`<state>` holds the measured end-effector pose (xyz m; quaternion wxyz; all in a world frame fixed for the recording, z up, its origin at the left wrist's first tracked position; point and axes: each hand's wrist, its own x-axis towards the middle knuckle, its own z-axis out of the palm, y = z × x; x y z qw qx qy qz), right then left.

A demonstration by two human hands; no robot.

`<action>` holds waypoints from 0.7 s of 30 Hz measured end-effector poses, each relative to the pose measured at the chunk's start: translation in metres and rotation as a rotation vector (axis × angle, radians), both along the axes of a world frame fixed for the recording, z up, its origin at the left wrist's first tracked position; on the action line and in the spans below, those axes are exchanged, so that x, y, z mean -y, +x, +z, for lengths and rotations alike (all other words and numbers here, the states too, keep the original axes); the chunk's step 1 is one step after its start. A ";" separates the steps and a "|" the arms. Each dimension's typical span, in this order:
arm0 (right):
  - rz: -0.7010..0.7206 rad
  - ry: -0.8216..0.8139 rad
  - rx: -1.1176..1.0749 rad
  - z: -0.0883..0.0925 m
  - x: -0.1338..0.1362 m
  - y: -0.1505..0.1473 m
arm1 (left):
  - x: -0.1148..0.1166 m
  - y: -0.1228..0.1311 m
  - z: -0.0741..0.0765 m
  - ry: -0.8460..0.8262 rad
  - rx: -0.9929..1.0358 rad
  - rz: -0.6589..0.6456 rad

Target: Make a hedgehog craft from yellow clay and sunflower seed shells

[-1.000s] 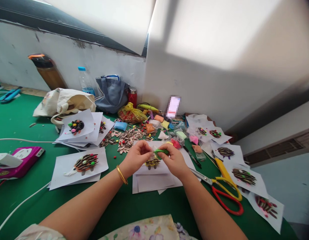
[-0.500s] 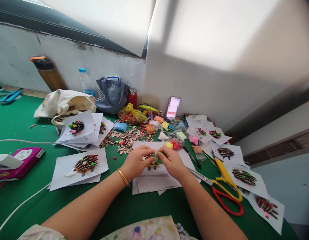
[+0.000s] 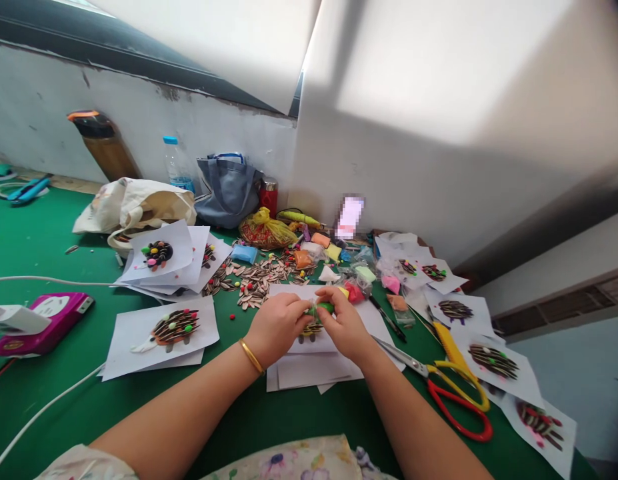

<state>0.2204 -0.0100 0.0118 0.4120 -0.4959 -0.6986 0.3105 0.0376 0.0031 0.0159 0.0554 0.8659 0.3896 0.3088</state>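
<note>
Both hands meet over a stack of white paper (image 3: pixel 309 370) at the middle of the green table (image 3: pixel 49 400). My left hand (image 3: pixel 277 325), a gold bangle on its wrist, and my right hand (image 3: pixel 345 325) pinch a small clear bag of green clay (image 3: pixel 323 308) between their fingertips. Under the hands lies a seed-covered hedgehog picture (image 3: pixel 311 329), mostly hidden by the fingers.
Several paper sheets with seed hedgehogs lie left (image 3: pixel 173 327) and right (image 3: pixel 491 360). Loose sunflower seeds (image 3: pixel 256 280) and small clay bags (image 3: pixel 356 290) sit behind the hands. Red and yellow scissors (image 3: pixel 453 393) lie right, a pink device (image 3: pixel 43 320) and white cable left, bags and bottles along the wall.
The hands have drawn closer together around the green clay bag and dropped slightly toward the paper. The view has shifted a little.
</note>
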 end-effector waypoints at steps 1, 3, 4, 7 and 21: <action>-0.001 0.007 -0.010 0.000 0.000 -0.001 | 0.000 0.000 -0.001 -0.030 0.016 -0.003; 0.005 0.020 -0.015 0.001 0.000 -0.003 | 0.001 0.000 -0.001 -0.092 0.034 -0.009; 0.009 0.022 -0.008 0.001 0.000 -0.004 | 0.001 0.000 -0.001 -0.119 0.037 -0.011; 0.025 0.026 0.026 0.003 0.000 -0.004 | 0.002 0.000 0.002 -0.158 0.048 -0.019; 0.059 0.059 0.143 0.011 0.007 0.003 | -0.003 -0.002 0.008 -0.486 0.343 -0.012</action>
